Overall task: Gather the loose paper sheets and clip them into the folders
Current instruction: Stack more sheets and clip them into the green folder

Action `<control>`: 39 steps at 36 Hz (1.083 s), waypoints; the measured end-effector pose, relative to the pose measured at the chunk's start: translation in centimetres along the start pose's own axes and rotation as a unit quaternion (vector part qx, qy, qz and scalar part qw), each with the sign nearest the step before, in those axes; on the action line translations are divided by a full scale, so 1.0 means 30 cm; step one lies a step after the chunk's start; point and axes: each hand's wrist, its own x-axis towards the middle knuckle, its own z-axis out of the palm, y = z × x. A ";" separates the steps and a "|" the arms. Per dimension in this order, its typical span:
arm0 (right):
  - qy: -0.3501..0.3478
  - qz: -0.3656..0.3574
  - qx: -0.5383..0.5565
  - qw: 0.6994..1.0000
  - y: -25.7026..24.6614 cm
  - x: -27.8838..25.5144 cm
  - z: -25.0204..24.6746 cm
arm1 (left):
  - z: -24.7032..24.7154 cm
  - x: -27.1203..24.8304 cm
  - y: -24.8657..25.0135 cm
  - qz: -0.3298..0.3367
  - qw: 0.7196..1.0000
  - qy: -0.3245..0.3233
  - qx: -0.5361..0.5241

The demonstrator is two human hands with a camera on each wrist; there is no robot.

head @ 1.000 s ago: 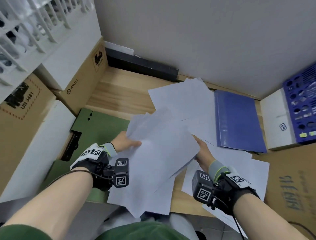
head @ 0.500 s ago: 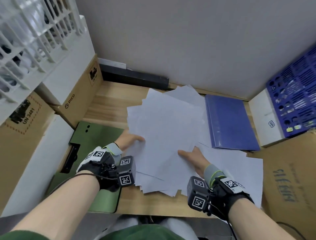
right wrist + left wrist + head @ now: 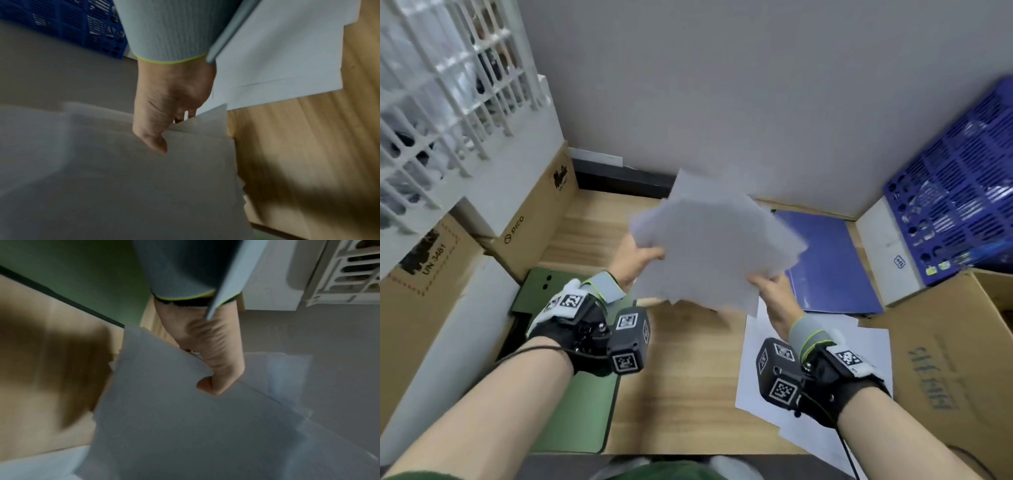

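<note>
An uneven stack of white paper sheets (image 3: 715, 246) is held up above the wooden desk (image 3: 688, 377), tilted toward the wall. My left hand (image 3: 638, 258) grips its left edge, thumb on top (image 3: 205, 384). My right hand (image 3: 770, 287) pinches its lower right corner, thumb on the sheets (image 3: 156, 142). The stack fills the lower part of both wrist views (image 3: 185, 418) (image 3: 123, 178). A closed blue folder (image 3: 828, 260) lies flat at the right. A green folder (image 3: 582, 411) lies at the left under my left wrist. More loose sheets (image 3: 822, 377) lie flat on the desk under my right wrist.
Cardboard boxes (image 3: 534, 222) and a white crate (image 3: 448, 85) stand along the left. A white box (image 3: 887, 250) with a blue crate (image 3: 962, 192) on it stands at the right, with a large cardboard box (image 3: 945, 359) in front. The grey wall (image 3: 722, 85) closes the back.
Both hands have lifted the gathered stack off the desk and away from me, toward the wall. The wood in the middle of the desk now shows. The loose sheets at the right stayed put.
</note>
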 end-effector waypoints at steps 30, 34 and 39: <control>-0.066 0.081 -0.092 0.990 0.029 -0.034 0.016 | 0.062 -0.060 -0.132 -0.136 0.990 0.016 0.046; -0.063 0.057 -0.074 0.994 -0.003 -0.014 0.011 | 0.051 -0.047 -0.109 -0.132 0.990 0.040 0.021; -0.086 0.060 -0.078 0.991 -0.012 -0.024 -0.011 | 0.016 -0.031 -0.076 -0.122 0.986 0.102 -0.045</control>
